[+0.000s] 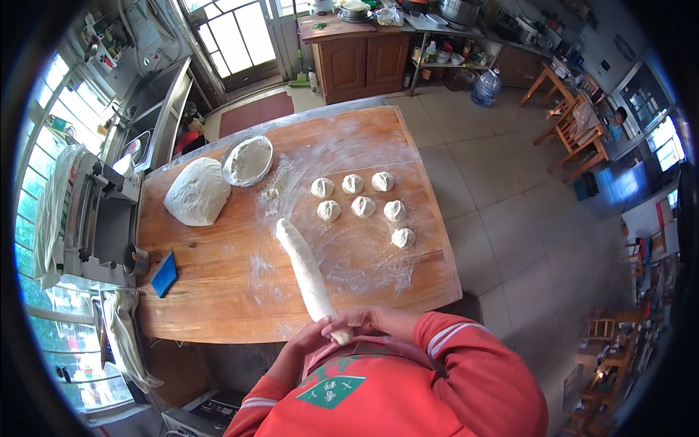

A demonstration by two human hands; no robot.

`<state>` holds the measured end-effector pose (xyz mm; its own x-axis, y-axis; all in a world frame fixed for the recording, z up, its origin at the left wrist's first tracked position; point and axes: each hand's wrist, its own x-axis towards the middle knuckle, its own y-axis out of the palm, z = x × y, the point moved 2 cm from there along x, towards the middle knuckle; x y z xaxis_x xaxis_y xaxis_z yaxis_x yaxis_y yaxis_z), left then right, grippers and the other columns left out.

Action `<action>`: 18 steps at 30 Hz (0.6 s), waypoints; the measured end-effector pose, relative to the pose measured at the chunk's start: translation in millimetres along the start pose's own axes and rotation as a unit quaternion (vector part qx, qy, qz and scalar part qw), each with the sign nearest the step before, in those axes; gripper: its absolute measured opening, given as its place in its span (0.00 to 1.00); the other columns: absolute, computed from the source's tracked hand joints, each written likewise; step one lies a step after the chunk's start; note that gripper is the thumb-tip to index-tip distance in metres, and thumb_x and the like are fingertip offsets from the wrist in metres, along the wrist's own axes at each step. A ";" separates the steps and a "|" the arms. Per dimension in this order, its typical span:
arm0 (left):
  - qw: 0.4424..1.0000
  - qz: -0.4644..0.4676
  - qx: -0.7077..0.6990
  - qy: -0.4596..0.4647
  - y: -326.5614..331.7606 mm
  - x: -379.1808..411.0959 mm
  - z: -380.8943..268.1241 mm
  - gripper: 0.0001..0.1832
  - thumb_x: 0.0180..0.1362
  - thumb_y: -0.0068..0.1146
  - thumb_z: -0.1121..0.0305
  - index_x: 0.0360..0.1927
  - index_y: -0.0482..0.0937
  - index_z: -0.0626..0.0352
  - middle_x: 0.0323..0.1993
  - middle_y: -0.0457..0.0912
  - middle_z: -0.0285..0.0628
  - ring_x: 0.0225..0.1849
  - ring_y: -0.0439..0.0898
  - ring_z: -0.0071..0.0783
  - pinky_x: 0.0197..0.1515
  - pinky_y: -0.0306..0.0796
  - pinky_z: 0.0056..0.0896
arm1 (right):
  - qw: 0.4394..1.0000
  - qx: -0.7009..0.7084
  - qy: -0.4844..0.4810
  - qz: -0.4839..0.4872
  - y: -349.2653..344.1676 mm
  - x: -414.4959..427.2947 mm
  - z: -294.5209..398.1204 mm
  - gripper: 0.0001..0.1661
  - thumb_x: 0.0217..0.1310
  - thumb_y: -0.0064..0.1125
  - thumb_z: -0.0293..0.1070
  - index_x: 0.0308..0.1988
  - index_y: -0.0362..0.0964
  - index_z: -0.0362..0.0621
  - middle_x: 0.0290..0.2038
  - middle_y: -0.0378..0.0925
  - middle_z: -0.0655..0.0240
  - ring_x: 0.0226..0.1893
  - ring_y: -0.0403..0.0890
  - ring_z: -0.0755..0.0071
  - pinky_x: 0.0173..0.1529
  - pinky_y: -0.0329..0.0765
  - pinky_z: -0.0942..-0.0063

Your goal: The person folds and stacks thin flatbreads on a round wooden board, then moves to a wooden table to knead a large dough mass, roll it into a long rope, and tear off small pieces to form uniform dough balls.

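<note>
A long roll of dough [306,267] lies across the floured wooden board [218,295], its near end at the board's front edge by my body. Both hands grip that near end, my left hand [312,334] on its left side and my right hand [355,319] over it from the right. Several round dough pieces [362,207] sit in two rows to the right of the roll, with one more piece [403,238] below them. At the back left a large dough mass [197,192] touches or nearly touches a metal bowl of flour [248,160].
A blue-bladed scraper [164,276] lies at the board's left, near a metal cup [136,260] and a dough-rolling machine [104,224]. Beyond the board are a sink [158,109], a wooden cabinet [355,65] and a water jug [486,88]. A person [617,123] is far off at right.
</note>
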<state>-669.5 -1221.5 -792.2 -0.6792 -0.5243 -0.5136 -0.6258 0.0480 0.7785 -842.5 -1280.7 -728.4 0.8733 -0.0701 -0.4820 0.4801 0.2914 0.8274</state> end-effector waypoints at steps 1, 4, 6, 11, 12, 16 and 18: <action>0.999 0.009 0.022 0.023 20.5 5.0 -14.2 0.30 0.68 0.51 0.51 0.63 0.70 0.67 0.56 0.78 0.51 0.53 0.81 0.37 0.54 0.75 0.35 | 0.999 -0.018 -0.007 0.028 9.0 -9.9 11.1 0.13 0.60 0.68 0.30 0.43 0.74 0.42 0.31 0.78 0.68 0.31 0.82 0.74 0.34 0.81 0.72; 0.988 -0.030 0.097 0.116 104.6 15.7 -55.9 0.23 0.65 0.56 0.59 0.55 0.75 0.67 0.49 0.81 0.48 0.49 0.82 0.36 0.52 0.76 0.35 | 1.000 0.001 0.022 0.002 -5.8 -12.4 17.0 0.14 0.59 0.66 0.27 0.45 0.74 0.42 0.32 0.78 0.67 0.32 0.82 0.73 0.36 0.82 0.73; 0.955 -0.140 0.156 0.209 103.0 24.6 -58.3 0.17 0.62 0.58 0.65 0.49 0.78 0.66 0.44 0.83 0.46 0.47 0.83 0.35 0.51 0.77 0.35 | 0.986 -0.102 -0.069 -0.115 3.3 -17.5 21.9 0.14 0.58 0.63 0.26 0.45 0.73 0.40 0.31 0.77 0.68 0.32 0.81 0.73 0.37 0.80 0.72; 0.886 -0.249 0.227 0.318 37.5 48.9 -41.5 0.17 0.53 0.59 0.80 0.48 0.78 0.66 0.41 0.84 0.43 0.47 0.84 0.35 0.53 0.77 0.36 | 0.910 -0.349 -0.211 -0.078 8.4 -33.7 15.0 0.12 0.58 0.63 0.32 0.43 0.73 0.41 0.32 0.77 0.69 0.32 0.79 0.75 0.35 0.77 0.69; 0.898 -0.237 0.219 0.298 25.3 38.5 -38.8 0.19 0.53 0.60 0.79 0.51 0.77 0.65 0.43 0.84 0.43 0.49 0.83 0.34 0.55 0.76 0.37 | 0.890 -0.381 -0.250 -0.032 19.9 -45.7 21.3 0.13 0.59 0.62 0.33 0.43 0.73 0.42 0.32 0.77 0.70 0.32 0.78 0.77 0.35 0.77 0.71; 0.961 -0.169 0.075 0.205 31.2 12.7 -39.0 0.29 0.57 0.64 0.72 0.63 0.70 0.63 0.54 0.80 0.44 0.56 0.80 0.36 0.62 0.71 0.40 | 0.767 -0.336 -0.373 -0.400 -11.8 -75.9 99.4 0.18 0.61 0.64 0.35 0.47 0.68 0.40 0.34 0.78 0.65 0.35 0.80 0.73 0.40 0.78 0.71; 0.948 -0.180 -0.190 0.182 38.5 14.6 -47.9 0.27 0.60 0.61 0.70 0.62 0.70 0.64 0.51 0.81 0.46 0.52 0.81 0.39 0.58 0.75 0.41 | 0.529 -0.454 -0.436 -0.569 -68.2 -72.8 121.5 0.28 0.62 0.64 0.37 0.55 0.63 0.37 0.45 0.77 0.55 0.47 0.81 0.60 0.50 0.78 0.62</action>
<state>-685.0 -1268.1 -752.4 -0.2271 -0.7105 -0.6660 -0.5616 -0.4631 0.6856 -928.8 -1411.4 -714.7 -0.0436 -0.9911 0.1256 0.8444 -0.1037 -0.5256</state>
